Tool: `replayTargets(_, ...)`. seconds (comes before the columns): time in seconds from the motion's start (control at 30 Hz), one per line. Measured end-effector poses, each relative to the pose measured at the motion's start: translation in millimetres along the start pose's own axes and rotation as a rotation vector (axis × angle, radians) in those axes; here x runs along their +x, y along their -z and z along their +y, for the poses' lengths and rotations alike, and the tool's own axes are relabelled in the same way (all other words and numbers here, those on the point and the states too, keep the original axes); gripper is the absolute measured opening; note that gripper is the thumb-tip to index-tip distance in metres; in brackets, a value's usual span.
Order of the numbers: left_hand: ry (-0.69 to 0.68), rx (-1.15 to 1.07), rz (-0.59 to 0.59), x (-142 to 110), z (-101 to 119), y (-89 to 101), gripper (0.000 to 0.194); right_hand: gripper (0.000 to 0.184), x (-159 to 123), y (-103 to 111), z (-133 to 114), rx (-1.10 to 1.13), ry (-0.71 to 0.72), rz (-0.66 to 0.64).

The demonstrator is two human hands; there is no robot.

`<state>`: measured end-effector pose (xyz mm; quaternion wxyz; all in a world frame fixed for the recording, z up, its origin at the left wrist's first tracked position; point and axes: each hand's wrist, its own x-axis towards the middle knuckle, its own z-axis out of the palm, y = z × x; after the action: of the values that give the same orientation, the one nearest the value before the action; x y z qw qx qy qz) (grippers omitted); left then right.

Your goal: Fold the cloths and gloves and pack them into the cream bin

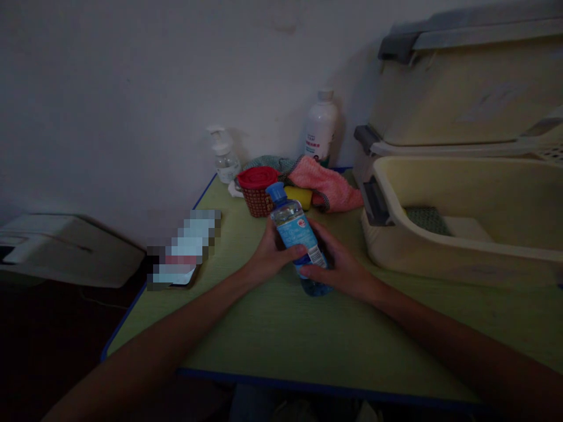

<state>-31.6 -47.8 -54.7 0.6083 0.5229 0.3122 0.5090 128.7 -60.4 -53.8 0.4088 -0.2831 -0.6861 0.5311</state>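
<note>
Between both hands is a clear plastic bottle [295, 225] with a blue cap and a blue label, tilted with its cap toward the back left. My left hand [275, 253] wraps its left side, thumb across the label. My right hand [336, 261] grips the lower right side, thumb also on the label. The bottle's base is close over the table [246, 334]; I cannot tell whether it touches. Just behind the cap stands a small woven basket [257, 200] with red cloth in it. A yellow item [299, 197] and a pink cloth [328, 184] lie beside it.
A white bottle [321, 126] and a pump bottle [225, 155] stand by the wall. To the left lies a phone [189, 246], its screen blurred. At right is a cream bin [396, 246] with a folded cloth [426, 220] inside; a lidded bin [466, 94] stands behind.
</note>
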Motion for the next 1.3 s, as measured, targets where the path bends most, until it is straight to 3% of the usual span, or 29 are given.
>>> replayTargets(0.13, 0.017, -0.068, 0.022, -0.7, 2.3, -4.5, 0.069, 0.08, -0.1, -1.1, -1.0, -0.015, 0.036, 0.009)
replayTargets(0.3, 0.004, -0.059, -0.033, 0.2, 3.2, -4.1, 0.065, 0.077, -1.6, -3.1, -1.4, -0.012, 0.066, 0.023)
replayTargets(0.47, -0.074, -0.019, -0.06, 0.1, 0.0, -0.7, 0.064, 0.075, -3.2, -4.5, -5.8, -0.115, 0.035, 0.058)
replayTargets(0.6, -0.046, 0.012, -0.12, -1.4, -1.8, 0.2, 0.06, 0.071, -4.1, -5.4, -9.5, -0.173, 0.002, 0.067)
replayTargets(0.83, 0.051, -0.107, -0.315, -6.4, 0.6, -1.8, 0.081, 0.073, -4.4, -6.4, -11.0, -0.197, -0.023, 0.098)
replayTargets(1.03, 0.117, -0.172, -0.358, -6.8, 1.9, 0.3, 0.089, 0.071, -4.8, -7.5, -11.3, -0.201, -0.024, 0.103)
replayTargets(1.3, 0.149, -0.183, -0.316, -6.1, 2.9, -2.4, 0.087, 0.07, -4.6, -8.2, -11.8, -0.213, -0.029, 0.112)
